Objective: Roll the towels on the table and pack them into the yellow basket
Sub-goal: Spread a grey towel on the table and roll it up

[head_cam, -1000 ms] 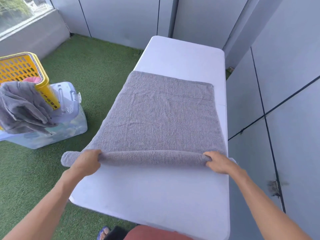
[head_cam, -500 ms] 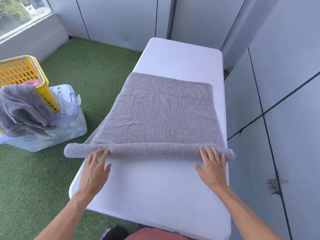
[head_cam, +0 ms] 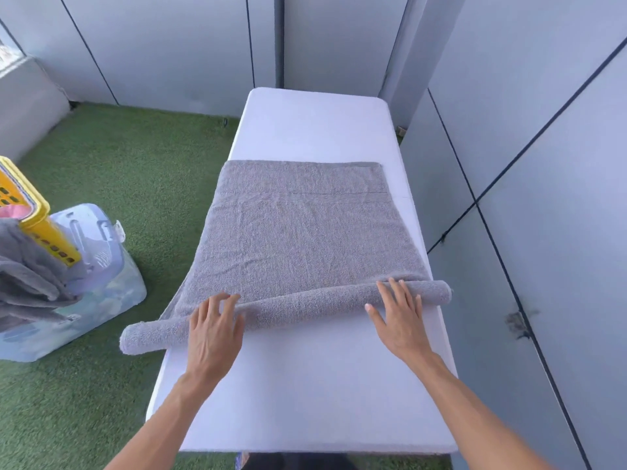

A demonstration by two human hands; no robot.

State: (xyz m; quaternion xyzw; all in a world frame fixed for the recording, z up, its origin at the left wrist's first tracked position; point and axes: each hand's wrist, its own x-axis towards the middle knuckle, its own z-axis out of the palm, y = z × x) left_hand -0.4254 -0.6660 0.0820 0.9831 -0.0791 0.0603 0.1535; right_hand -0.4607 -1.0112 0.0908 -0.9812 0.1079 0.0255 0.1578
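A looped, matt terry cloth is seen on the grey towel (head_cam: 305, 239). The white surface (head_cam: 315, 130) is smooth and matt. The yellow basket (head_cam: 34, 212) is perforated glossy plastic; the floor (head_cam: 135, 157) is rough artificial turf.

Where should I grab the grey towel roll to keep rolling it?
Probably hold the roll near both ends, coming from the near side as the left hand and right hand do. It is long and soft, and its left end overhangs the table, so one middle grip would likely let it sag.
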